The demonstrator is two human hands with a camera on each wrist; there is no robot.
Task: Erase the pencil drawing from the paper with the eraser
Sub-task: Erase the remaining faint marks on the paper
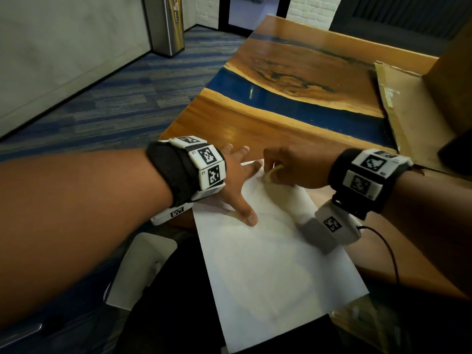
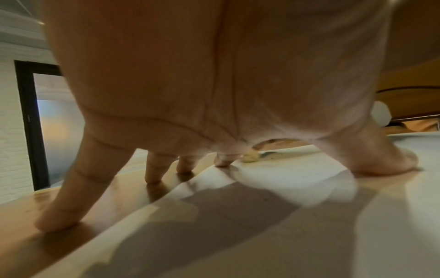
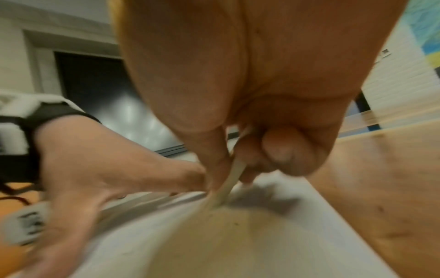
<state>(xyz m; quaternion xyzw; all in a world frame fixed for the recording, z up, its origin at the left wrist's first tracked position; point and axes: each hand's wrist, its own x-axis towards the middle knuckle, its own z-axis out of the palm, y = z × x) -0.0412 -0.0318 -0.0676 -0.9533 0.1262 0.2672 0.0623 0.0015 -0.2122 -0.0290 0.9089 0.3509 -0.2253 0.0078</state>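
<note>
The counter carries the paper, pinned flat by the left hand with fingers spread. The right hand pinches the eraser against the sheet's far corner: rubbing is in hand, and faint lines nearer the person likely need strokes next.
</note>
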